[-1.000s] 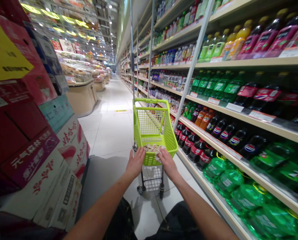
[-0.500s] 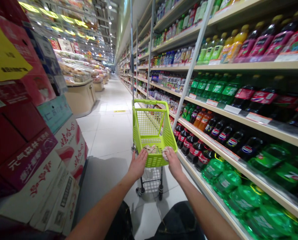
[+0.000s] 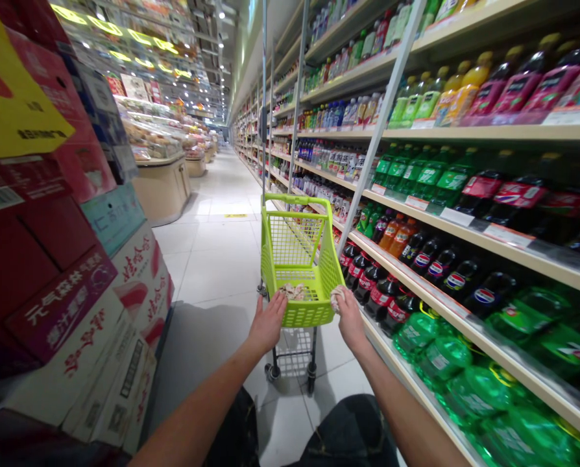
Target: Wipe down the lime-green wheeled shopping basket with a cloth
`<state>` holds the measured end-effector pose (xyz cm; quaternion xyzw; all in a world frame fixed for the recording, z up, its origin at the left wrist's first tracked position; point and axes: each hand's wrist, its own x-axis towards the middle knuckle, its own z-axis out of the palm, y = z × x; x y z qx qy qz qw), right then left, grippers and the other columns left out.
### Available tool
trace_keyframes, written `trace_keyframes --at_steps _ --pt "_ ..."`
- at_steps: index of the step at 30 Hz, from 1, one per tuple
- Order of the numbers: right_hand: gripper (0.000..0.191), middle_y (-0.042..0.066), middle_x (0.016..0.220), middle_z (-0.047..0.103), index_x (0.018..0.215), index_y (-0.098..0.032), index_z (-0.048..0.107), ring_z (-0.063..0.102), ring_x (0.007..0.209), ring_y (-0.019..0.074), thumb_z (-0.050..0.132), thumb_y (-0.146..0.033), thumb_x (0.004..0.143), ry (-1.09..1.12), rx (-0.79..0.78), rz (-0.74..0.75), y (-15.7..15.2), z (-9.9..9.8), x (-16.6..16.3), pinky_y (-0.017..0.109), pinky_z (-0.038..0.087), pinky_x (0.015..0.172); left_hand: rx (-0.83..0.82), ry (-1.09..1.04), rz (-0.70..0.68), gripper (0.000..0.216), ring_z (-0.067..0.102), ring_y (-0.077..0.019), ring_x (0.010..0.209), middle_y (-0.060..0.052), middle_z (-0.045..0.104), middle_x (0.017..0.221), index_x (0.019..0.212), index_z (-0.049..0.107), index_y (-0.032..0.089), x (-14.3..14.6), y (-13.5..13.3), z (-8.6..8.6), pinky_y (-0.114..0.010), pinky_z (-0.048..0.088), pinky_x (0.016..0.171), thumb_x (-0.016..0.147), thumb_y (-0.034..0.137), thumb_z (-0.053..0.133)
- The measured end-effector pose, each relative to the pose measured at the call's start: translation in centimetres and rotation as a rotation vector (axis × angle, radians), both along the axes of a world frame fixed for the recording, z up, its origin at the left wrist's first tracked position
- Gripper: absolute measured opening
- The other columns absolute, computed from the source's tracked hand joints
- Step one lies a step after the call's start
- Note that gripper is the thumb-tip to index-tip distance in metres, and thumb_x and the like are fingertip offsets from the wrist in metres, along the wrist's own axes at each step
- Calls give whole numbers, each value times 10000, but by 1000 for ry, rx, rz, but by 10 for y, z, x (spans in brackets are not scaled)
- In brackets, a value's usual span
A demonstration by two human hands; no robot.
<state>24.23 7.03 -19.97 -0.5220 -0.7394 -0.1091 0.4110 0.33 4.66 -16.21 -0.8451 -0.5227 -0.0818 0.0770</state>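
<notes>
A small lime-green shopping cart (image 3: 297, 254) stands in the aisle ahead of me on black wheels. My left hand (image 3: 268, 322) grips the near rim of its basket at the left corner, fingers curled over the edge. My right hand (image 3: 349, 318) rests at the right corner, closed around a crumpled pale wad (image 3: 337, 296). A second crumpled pale wad (image 3: 293, 291) lies inside the basket on its floor.
Shelves of soft-drink bottles (image 3: 440, 266) run along the right, close to the cart. Stacked red and white cartons (image 3: 71, 285) rise on the left. A white tiled floor (image 3: 217, 240) stretches ahead, with a curved counter (image 3: 161, 185) at the far left.
My right hand has lifted part of the crumpled material out of the basket and moved it to the right corner of the rim. The cart has rolled slightly forward and right.
</notes>
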Motion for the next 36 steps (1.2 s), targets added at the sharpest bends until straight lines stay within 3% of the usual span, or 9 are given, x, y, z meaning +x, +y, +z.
trace_keyframes --at_steps 3,7,13,15,20,26,28,33,36 --pt "408 129 1335 403 1168 -156 523 239 1305 202 342 -54 817 28 6 -11 -3 -4 -17 458 297 1033 0 -11 -4 651 175 -225 1330 -119 305 1407 1337 271 108 2 -3 0 -549 139 1046 691 79 345" --pt "404 87 1341 409 1179 -197 515 246 1303 170 353 -66 832 -53 -11 167 -10 -9 -58 395 321 1033 13 10 -14 677 155 -209 1336 -103 277 1422 1346 251 111 0 -5 -2 -534 141 1052 676 61 333" --pt "413 95 1347 399 1176 -193 521 272 1293 193 347 -64 825 41 38 -16 -8 -2 -4 449 307 1033 7 15 -16 709 134 -204 1340 -103 251 1432 1359 206 112 -1 -5 -3 -528 142 1051 666 55 341" --pt "451 108 1364 372 1203 -187 501 247 1304 195 343 -36 809 54 37 -19 -9 -3 -10 453 303 1035 1 13 -8 731 119 -213 1342 -113 238 1435 1362 191 103 2 -5 -5 -534 134 1050 653 59 358" --pt "426 78 1364 382 1205 -219 503 262 1299 178 404 -70 819 -31 -38 199 -10 -6 -63 406 314 1038 1 30 -30 728 106 -200 1345 -100 226 1442 1364 190 119 2 -6 -4 -510 133 1060 659 65 362" --pt "393 101 1359 382 1166 -185 535 264 1297 206 361 -82 828 57 5 -24 -6 1 -7 452 306 1032 -19 21 -6 712 123 -202 1342 -102 243 1435 1361 200 117 2 -8 -1 -507 131 1060 669 51 351" --pt "419 114 1366 366 1166 -166 533 238 1307 212 350 -48 809 65 11 -56 -8 -1 -8 455 301 1033 -31 10 5 708 123 -213 1341 -114 232 1437 1359 206 100 5 -8 -2 -511 133 1059 669 62 361" --pt "380 61 1364 384 1147 -226 547 237 1308 180 394 -86 828 -63 -2 174 -13 -7 -57 403 325 1027 4 -13 5 688 136 -199 1340 -90 228 1441 1357 223 116 6 -7 -6 -487 136 1067 683 72 354" --pt "298 52 1346 409 1067 -234 601 271 1293 195 416 -157 846 -64 -23 154 -12 -1 -38 414 326 1021 11 -16 -5 686 154 -199 1336 -90 248 1435 1355 235 126 3 -7 -5 -480 136 1067 682 75 361"
